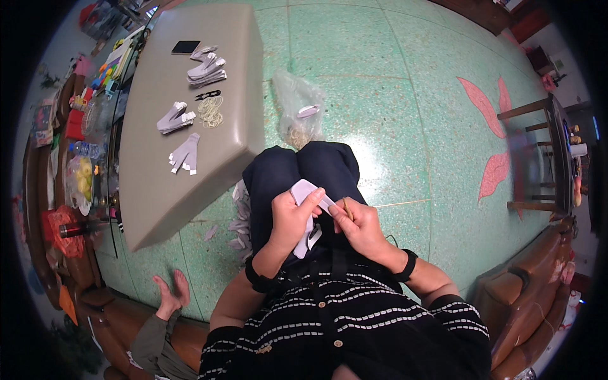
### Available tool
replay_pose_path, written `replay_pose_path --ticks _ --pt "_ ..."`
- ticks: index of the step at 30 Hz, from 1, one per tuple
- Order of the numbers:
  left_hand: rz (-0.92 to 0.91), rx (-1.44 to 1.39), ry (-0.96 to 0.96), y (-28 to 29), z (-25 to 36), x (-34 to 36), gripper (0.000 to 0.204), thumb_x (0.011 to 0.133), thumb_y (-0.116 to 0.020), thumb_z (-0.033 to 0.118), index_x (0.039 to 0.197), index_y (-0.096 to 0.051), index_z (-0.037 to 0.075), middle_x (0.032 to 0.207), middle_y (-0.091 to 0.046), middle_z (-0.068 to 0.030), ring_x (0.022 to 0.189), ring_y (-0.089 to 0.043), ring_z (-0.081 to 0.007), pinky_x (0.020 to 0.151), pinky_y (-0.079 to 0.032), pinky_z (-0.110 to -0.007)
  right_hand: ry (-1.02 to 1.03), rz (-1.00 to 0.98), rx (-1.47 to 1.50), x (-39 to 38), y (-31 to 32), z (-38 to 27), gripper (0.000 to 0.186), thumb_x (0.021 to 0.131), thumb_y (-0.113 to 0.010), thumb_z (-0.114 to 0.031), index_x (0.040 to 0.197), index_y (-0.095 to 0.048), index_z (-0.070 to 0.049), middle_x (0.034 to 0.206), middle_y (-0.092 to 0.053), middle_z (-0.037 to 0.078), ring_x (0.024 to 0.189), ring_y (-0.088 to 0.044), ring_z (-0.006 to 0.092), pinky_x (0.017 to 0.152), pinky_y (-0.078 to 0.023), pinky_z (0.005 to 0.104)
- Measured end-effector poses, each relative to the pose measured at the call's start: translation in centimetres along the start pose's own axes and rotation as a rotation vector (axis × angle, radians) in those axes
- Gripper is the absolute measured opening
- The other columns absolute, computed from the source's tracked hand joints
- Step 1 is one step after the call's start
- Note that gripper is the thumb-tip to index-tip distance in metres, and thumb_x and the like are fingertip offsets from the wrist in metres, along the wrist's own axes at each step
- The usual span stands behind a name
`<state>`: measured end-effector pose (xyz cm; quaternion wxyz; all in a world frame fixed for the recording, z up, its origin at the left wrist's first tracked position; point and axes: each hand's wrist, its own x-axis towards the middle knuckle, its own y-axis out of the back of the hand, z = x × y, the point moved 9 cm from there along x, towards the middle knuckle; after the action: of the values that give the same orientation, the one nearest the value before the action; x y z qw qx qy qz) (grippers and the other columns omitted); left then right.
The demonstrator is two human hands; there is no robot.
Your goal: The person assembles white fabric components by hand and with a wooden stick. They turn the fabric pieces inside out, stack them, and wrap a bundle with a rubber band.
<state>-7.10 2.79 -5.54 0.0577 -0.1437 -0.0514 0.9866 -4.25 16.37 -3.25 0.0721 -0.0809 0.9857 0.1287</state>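
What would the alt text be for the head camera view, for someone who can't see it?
A person's left hand and right hand hold a pale lavender strip above their dark trousers. To the left, a beige padded bench bears bundles of similar strips and a tangle of cream bands; a clear plastic bag rests on the green floor.

The head view comes from the left one of two fisheye cameras, worn on the head. It faces steeply down over the striped shirt (380, 330); the left hand (291, 216) and the right hand (361, 225) are near, around the middle, while floor (354, 50) and bench (155, 196) lie farther.
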Motion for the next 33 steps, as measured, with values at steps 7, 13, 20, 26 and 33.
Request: replay_pose_path --ticks 7,13,20,26,33 --pt "-0.213 -0.204 0.187 -1.5 -1.6 -0.5 0.01 0.088 -0.061 0.01 0.091 -0.062 0.0 0.077 -0.064 -0.0042 0.068 -0.06 -0.0096 0.062 -0.049 -0.023 -0.077 0.018 0.109 -0.3 0.6 2.0 0.025 0.093 -0.054 -0.02 0.077 -0.058 -0.001 0.059 -0.058 0.004 0.052 -0.053 0.0097 0.049 -0.041 0.0268" --pt "-0.221 -0.126 0.194 -0.8 -2.6 -0.5 0.013 0.088 -0.062 0.012 0.091 -0.062 -0.001 0.075 -0.063 -0.0037 0.064 -0.058 -0.0077 0.059 -0.048 -0.021 -0.078 -0.187 -0.09 0.9 0.3 0.1 0.024 0.091 -0.059 -0.021 0.077 -0.058 -0.002 0.057 -0.051 -0.002 0.053 -0.044 0.004 0.048 -0.036 0.0231" --pt "-0.202 -0.165 0.189 -1.1 -1.8 -0.6 0.015 0.088 -0.064 0.015 0.088 -0.063 0.001 0.071 -0.062 -0.0022 0.06 -0.057 -0.006 0.054 -0.046 -0.02 0.014 -0.163 -0.039 1.3 0.5 0.2 0.021 0.089 -0.064 -0.018 0.076 -0.057 -0.002 0.056 -0.045 -0.004 0.052 -0.038 0.0033 0.046 -0.032 0.0228" --pt "0.016 -0.045 0.072 0.6 -1.6 0.0 0.015 0.088 -0.064 0.016 0.082 -0.064 0.002 0.068 -0.061 0.0001 0.056 -0.054 -0.0042 0.05 -0.042 -0.019 -0.028 -0.163 -0.08 1.1 0.0 -0.4 0.022 0.089 -0.062 -0.019 0.077 -0.056 -0.001 0.057 -0.049 0.007 0.053 -0.043 0.0093 0.048 -0.037 0.0281" --pt "-0.022 -0.234 0.136 1.1 -1.5 1.2 0.017 0.091 -0.057 0.015 0.088 -0.063 0.0 0.076 -0.064 -0.0058 0.059 -0.057 -0.0085 0.056 -0.047 -0.021 -0.167 -0.287 0.052 0.2 -0.4 2.2 0.02 0.091 -0.06 -0.019 0.082 -0.06 -0.001 0.062 -0.057 0.001 0.056 -0.053 0.0065 0.053 -0.041 0.0241"
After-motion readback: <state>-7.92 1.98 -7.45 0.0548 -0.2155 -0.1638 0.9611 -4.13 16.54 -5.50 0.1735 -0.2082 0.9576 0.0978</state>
